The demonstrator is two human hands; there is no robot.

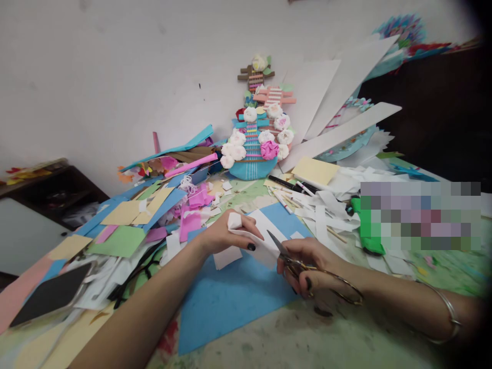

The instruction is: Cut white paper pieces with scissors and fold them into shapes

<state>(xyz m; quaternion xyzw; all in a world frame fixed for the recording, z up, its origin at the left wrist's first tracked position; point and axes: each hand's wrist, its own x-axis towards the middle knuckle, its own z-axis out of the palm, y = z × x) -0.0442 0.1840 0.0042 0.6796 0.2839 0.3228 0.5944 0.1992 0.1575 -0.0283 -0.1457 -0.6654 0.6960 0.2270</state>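
My left hand pinches a piece of white paper above a blue sheet, with a strip of white tape or paper around one finger. My right hand grips gold-handled scissors, fingers through the loops. The scissor blades point up and left into the edge of the white paper. A silver bangle sits on my right wrist. Both forearms rest low over the table.
A paper craft of white and pink flowers on a blue basket stands against the wall. Coloured paper sheets and scraps pile up at left, with a dark phone. White offcuts, pens and a green object lie at right.
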